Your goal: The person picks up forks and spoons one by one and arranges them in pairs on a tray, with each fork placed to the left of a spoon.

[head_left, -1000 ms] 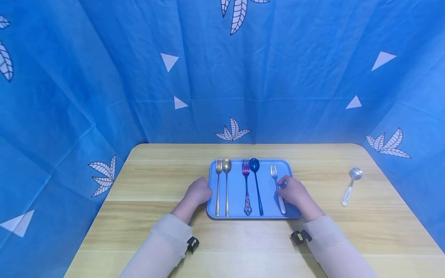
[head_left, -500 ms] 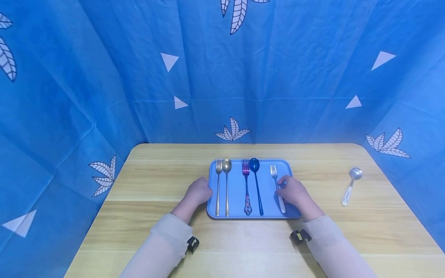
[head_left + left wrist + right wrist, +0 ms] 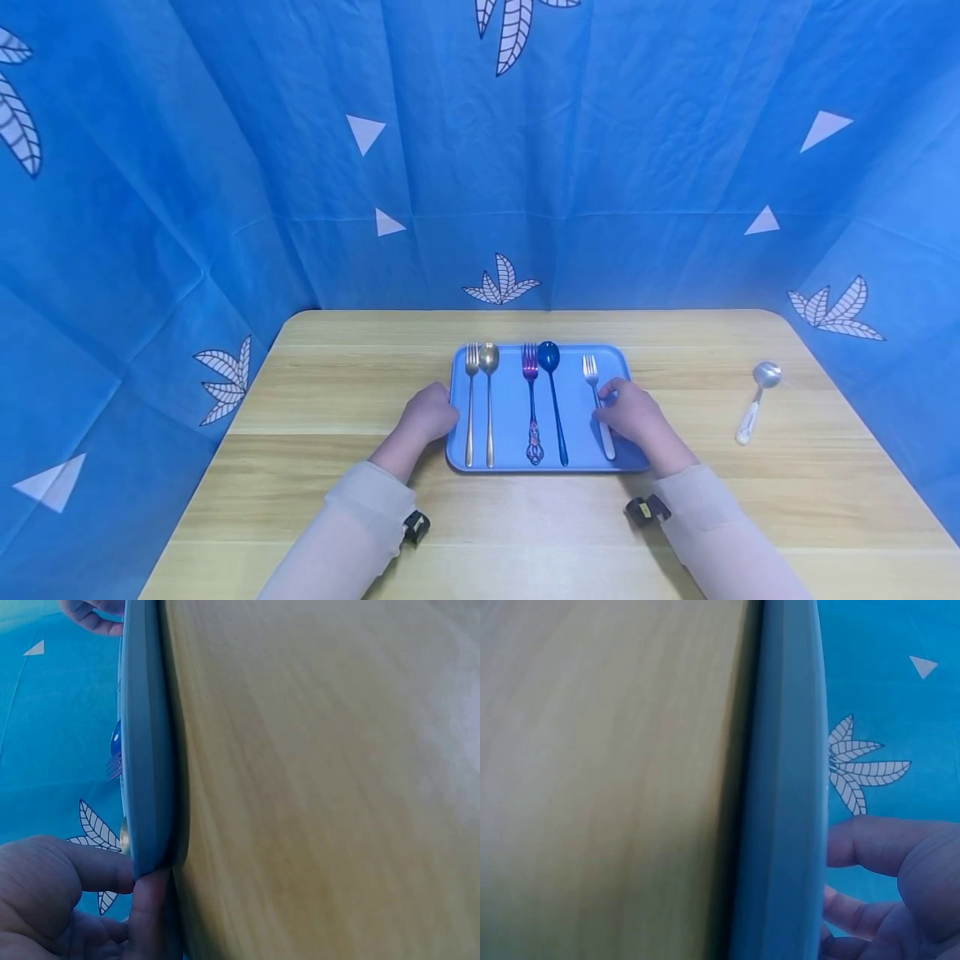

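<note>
A blue tray (image 3: pixel 510 417) lies on the table; its near side wall (image 3: pixel 152 750) fills part of the left wrist view. My left hand (image 3: pixel 431 412) pinches the tray's left edge between thumb and finger, as the left wrist view shows too. Over the tray's right part, my right hand (image 3: pixel 633 412) holds a small silver fork (image 3: pixel 591 371) by its pale handle, thumb and fingers on either side. To its left lie a dark blue spoon (image 3: pixel 551 357), a purple fork (image 3: pixel 530 362), a gold spoon (image 3: pixel 489 360) and a gold fork (image 3: pixel 471 362).
On the wooden table (image 3: pixel 322 375), right of the tray, lies a spoon (image 3: pixel 765 375) with a white handle. A blue curtain (image 3: pixel 450 167) with white leaves and triangles hangs behind the table and at both sides.
The small fork's handle end has shifted very slightly left and up within the tray. Both hands keep the same places, and the tray has not moved.
</note>
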Tool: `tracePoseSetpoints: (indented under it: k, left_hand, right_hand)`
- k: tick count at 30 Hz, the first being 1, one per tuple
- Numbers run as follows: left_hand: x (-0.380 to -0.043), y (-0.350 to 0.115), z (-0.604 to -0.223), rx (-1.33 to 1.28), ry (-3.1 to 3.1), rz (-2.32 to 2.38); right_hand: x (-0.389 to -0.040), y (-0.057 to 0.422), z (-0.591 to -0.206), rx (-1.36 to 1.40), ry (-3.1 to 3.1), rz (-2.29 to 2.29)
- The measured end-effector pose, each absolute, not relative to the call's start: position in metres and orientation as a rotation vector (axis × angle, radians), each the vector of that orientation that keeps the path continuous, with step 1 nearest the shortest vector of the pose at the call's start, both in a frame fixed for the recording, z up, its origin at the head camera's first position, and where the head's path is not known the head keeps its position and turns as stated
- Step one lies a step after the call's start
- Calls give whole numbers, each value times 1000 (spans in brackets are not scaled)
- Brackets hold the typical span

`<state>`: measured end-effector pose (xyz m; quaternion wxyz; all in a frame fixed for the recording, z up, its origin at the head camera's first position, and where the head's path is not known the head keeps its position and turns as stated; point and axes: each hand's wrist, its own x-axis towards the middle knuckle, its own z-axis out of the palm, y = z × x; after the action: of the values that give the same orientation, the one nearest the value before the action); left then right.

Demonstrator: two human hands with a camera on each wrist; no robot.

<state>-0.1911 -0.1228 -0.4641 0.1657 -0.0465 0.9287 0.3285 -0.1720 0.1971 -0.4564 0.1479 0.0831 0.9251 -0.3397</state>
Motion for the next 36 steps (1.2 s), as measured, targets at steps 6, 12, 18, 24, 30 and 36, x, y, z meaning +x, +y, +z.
tracePoseSetpoints:
  k: [6,12,18,24,30,36]
  left_hand:
    - [-190,-122,-461,-135,2644,931]
    - [-191,-123,-464,-129,2652,935]
    - [-191,-123,-464,-104,2664,940]
    - [-191,-123,-464,-103,2661,941]
    - [-191,-124,-465,-99,2663,939]
    - [-191,-124,-464,-99,2660,936]
  right_hand:
    - [-172,198,-458,238,2669,-973]
    - [-170,200,-457,227,2663,-1003]
    - [-167,204,-452,192,2650,-1079]
    - [-165,212,-449,174,2638,-1099]
    - [-162,218,-443,155,2636,-1150]
    - [-160,224,-432,169,2609,-1150]
